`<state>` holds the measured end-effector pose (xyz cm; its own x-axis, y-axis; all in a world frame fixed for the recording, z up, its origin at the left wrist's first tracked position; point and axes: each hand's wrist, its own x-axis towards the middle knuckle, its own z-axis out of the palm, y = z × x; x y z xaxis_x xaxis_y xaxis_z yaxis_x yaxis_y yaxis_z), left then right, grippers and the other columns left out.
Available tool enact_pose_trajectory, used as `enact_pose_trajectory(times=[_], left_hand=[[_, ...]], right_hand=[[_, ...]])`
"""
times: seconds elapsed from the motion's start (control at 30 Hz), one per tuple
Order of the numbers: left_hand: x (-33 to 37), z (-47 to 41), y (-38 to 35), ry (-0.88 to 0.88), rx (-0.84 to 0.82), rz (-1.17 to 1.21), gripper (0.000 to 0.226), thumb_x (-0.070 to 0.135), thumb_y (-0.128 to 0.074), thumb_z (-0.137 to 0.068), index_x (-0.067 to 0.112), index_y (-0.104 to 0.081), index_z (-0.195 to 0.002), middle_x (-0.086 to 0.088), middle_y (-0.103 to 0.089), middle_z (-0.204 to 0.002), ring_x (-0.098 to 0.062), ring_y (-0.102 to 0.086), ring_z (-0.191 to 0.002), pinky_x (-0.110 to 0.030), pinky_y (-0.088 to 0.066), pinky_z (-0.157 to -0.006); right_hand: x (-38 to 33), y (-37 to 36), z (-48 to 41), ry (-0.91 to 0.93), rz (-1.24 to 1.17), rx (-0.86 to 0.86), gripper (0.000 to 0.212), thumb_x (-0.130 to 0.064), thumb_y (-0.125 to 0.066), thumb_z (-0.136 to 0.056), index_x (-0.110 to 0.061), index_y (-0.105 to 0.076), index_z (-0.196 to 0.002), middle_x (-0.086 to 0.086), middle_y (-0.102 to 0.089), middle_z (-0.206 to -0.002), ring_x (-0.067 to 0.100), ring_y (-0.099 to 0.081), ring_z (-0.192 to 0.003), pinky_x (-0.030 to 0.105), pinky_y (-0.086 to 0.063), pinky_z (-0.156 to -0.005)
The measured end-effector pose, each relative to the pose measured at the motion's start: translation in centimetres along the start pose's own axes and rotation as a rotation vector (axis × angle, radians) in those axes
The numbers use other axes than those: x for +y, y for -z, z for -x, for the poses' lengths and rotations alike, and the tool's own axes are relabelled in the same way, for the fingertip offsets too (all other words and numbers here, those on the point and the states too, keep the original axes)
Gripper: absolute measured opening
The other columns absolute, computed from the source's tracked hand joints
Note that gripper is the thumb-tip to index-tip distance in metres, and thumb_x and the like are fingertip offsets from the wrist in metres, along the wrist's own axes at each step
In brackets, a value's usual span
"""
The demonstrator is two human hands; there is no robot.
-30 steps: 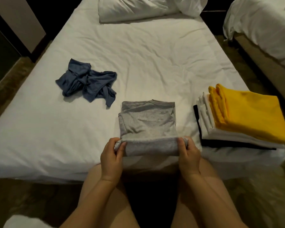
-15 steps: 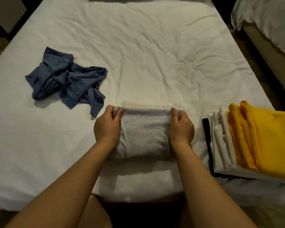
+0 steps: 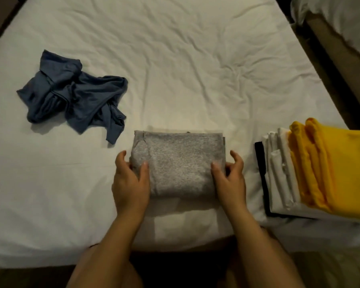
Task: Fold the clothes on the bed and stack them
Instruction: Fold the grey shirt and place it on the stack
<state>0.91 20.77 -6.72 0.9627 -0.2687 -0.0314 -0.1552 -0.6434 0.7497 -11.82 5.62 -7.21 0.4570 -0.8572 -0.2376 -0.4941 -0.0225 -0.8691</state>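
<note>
A grey garment (image 3: 178, 163) lies folded into a neat rectangle on the white sheet of the bed (image 3: 175, 59), near the edge closest to the person and about midway along it. The left hand (image 3: 130, 177) holds its left side: the thumb rests flat on top of the cloth and the fingers curl round the edge. The right hand (image 3: 230, 175) mirrors it on the right side, with the thumb on top and the fingers bent round the edge. A small dark gap shows between the palm and the cloth. Both forearms reach in from the bottom of the view.

Farther up the bed on the left, well apart from the grey garment, a blue garment (image 3: 75, 98) lies crumpled and unfolded.

On the right, near the corner of the bed, sits a stack of folded clothes (image 3: 283, 169). A yellow piece (image 3: 337, 167) is on top, white pieces lie under it and a black piece (image 3: 260, 159) is at the bottom. The stack is near the right hand but does not touch it. A second bed (image 3: 351, 21) with white bedding shows in the upper right corner.
</note>
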Motion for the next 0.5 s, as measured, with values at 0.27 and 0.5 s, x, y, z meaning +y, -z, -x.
enact_pose_trajectory(times=[0.27, 0.5], left_hand=[[-2.6, -1.0, -0.5, -0.063, 0.054, -0.041, 0.034, 0.027, -0.035, -0.099, 0.010, -0.055, -0.120, -0.023, -0.065, -0.086, -0.041, -0.059, -0.078, -0.031, -0.033, -0.062], [-0.1, 0.3, -0.9, -0.360, 0.146, -0.280, 0.039, 0.030, -0.038, -0.089, 0.014, -0.050, -0.122, -0.019, -0.054, -0.111, -0.033, -0.050, -0.101, -0.050, -0.040, -0.093]], right_hand=[[1.4, -1.0, 0.5, 0.189, 0.236, 0.122, 0.025, -0.026, -0.047, -0.097, -0.020, -0.054, -0.120, 0.004, -0.064, -0.111, 0.025, -0.061, -0.096, 0.025, -0.040, -0.070], [-0.6, -2.5, 1.0, 0.304, 0.685, 0.125, 0.041, -0.037, -0.045, -0.094, -0.035, -0.046, -0.135, 0.001, -0.038, -0.145, 0.022, -0.027, -0.134, 0.039, -0.009, -0.107]])
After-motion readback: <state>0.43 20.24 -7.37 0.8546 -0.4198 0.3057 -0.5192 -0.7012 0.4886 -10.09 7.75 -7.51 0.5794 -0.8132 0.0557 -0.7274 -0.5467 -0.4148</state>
